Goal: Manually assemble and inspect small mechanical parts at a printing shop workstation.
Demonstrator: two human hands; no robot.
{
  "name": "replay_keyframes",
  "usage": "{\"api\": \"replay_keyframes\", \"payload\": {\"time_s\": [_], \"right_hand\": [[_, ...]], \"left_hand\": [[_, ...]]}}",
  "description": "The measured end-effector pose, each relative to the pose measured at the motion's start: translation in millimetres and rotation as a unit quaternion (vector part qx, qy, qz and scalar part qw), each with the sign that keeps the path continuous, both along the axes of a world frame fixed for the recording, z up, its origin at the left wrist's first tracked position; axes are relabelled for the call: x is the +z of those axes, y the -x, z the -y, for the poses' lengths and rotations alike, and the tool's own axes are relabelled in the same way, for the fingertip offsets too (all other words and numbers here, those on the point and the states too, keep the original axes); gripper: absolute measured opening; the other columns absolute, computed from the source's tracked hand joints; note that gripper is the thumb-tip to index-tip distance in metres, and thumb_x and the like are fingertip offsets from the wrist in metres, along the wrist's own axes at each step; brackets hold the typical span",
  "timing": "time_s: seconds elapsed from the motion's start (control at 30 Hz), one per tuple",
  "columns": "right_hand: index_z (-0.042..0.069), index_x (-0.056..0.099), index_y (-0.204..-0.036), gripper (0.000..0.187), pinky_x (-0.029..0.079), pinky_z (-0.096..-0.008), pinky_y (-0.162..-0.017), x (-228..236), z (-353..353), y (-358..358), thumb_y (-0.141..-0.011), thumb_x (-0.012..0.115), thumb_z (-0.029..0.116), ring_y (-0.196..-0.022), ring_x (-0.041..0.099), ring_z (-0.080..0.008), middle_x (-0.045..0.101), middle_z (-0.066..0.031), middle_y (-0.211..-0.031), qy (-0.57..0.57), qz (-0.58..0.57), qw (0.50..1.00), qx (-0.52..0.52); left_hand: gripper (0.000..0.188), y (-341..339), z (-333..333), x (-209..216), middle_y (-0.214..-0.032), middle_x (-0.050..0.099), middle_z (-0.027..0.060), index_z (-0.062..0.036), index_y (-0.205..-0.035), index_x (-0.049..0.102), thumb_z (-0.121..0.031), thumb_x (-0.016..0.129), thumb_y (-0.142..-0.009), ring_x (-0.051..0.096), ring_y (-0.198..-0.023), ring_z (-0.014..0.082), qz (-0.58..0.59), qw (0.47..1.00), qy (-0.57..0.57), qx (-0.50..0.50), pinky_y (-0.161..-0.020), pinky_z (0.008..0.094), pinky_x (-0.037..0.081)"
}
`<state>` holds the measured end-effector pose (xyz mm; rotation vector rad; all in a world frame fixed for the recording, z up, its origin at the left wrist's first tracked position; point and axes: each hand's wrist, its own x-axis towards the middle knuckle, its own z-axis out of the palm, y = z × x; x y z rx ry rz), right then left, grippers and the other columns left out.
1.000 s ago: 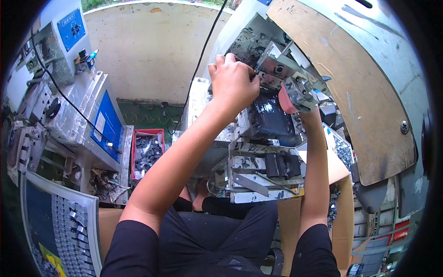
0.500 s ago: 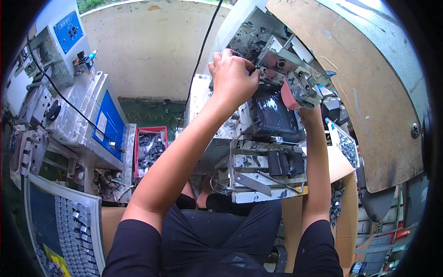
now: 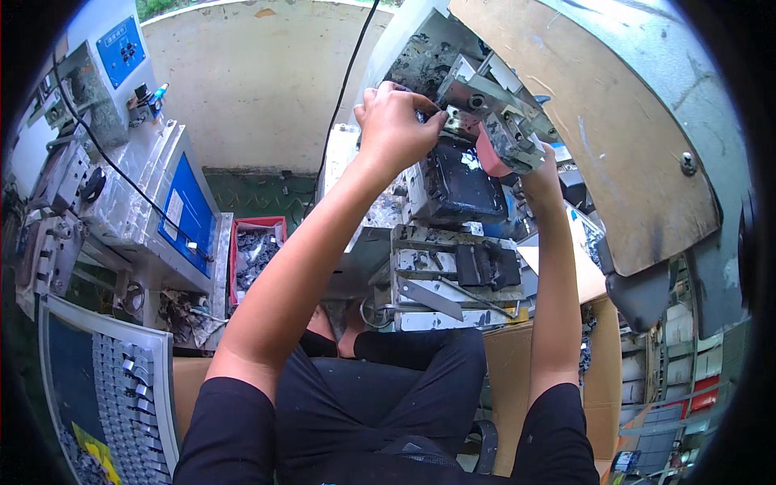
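My left hand (image 3: pixel 398 125) is raised at the left side of an ink-smeared machine, its fingers curled and thumb bent inward. Something dark shows by its fingertips, too hidden to name. My right hand (image 3: pixel 540 179) reaches up beside a metal block (image 3: pixel 517 144) on the machine, and that block hides most of its fingers. Fixed under the block is a pink rubber pad (image 3: pixel 490 155). Below the pad lies a glossy black plate (image 3: pixel 467 186). Nearer me, a black fixture (image 3: pixel 488 265) sits on a metal platform (image 3: pixel 424 322), with a flat metal blade (image 3: pixel 431 299) beside it.
A red bin (image 3: pixel 233 263) of small dark parts stands on the floor to the left. A second machine (image 3: pixel 190 214) and a tray with rows of grey parts (image 3: pixel 129 388) are further left. A brown board (image 3: pixel 614 137) slants along the right, above a cardboard box (image 3: pixel 606 380).
The whole view has shifted slightly, with the machine now a little higher and further left. My right hand has moved up beside the metal block. My left hand stays curled at the machine.
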<state>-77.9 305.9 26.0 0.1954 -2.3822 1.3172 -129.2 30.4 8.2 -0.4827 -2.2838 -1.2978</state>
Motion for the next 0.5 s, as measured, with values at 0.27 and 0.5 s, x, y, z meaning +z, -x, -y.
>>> {"api": "replay_keyframes", "payload": {"time_s": [0.27, 0.5], "right_hand": [[-0.005, 0.069, -0.109, 0.023, 0.048, -0.0245, -0.074, 6, -4, -5, -0.090, 0.065, 0.007, -0.083, 0.060, -0.0075, 0.071, -0.0047, -0.096, -0.001, -0.017, 1.000, 0.022], [-0.005, 0.069, -0.111, 0.025, 0.048, -0.0245, -0.074, 7, 10, -10, -0.090, 0.066, 0.008, -0.083, 0.061, -0.0077, 0.071, -0.0049, -0.097, -0.011, -0.021, 1.000, 0.002]], "left_hand": [[0.041, 10, 19, -3, -0.116, 0.063, 0.0168, -0.0141, -0.103, 0.079, -0.048, 0.076, -0.080, 0.051, -0.122, 0.0342, -0.042, 0.996, -0.004, -0.080, -0.108, 0.0446, 0.037], [0.043, 12, 23, -7, -0.115, 0.062, 0.0160, -0.0146, -0.106, 0.078, -0.048, 0.078, -0.080, 0.052, -0.121, 0.0342, -0.051, 0.996, -0.004, -0.074, -0.106, 0.0440, 0.039]]}}
